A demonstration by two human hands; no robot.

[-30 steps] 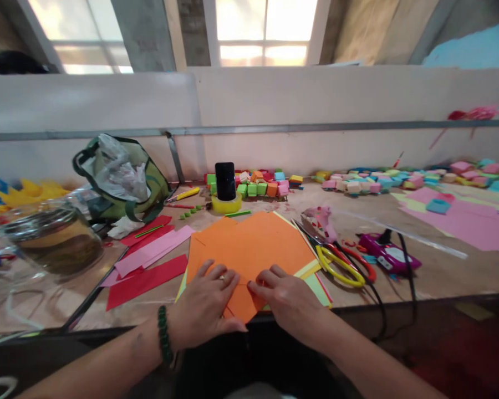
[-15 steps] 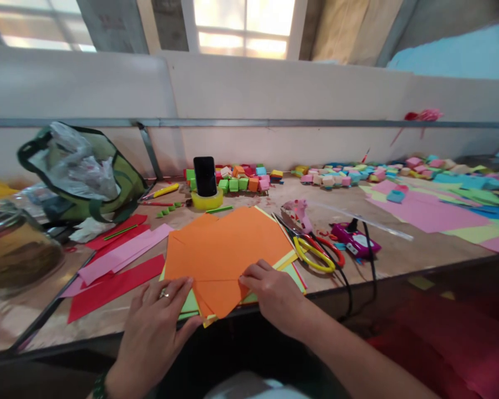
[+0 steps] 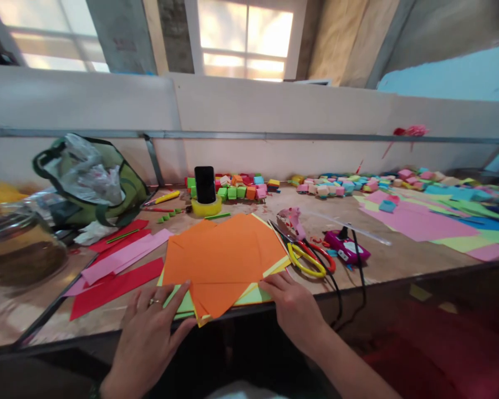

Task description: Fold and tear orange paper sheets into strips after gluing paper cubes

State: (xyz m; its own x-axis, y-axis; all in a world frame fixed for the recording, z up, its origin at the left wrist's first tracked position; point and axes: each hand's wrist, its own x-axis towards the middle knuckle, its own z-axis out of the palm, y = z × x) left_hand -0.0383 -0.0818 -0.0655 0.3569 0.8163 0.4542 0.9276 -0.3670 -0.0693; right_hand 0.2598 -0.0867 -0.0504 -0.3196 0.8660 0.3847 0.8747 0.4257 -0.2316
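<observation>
Orange paper sheets (image 3: 224,255) lie over yellow and green sheets (image 3: 253,295) at the table's front edge. A crease line crosses the lower part of the orange paper. My left hand (image 3: 149,327), with a ring on one finger, rests with fingers apart, its index fingertip on the lower left of the orange paper. At the lower right edge of the stack is my right hand (image 3: 293,305), its fingers bent together at the paper's right corner; whatever they may pinch is too small to make out.
Yellow-handled scissors (image 3: 307,260), red-handled scissors and a purple device (image 3: 347,246) with a black cable lie right. Red strips (image 3: 116,288), a glass jar (image 3: 20,249) and a green bag (image 3: 120,188) are left. A phone (image 3: 205,184) stands in a tape roll (image 3: 207,206) behind.
My right hand has moved right along the orange paper to the stack's right corner. My left hand stays at the lower left. The view has tilted up slightly.
</observation>
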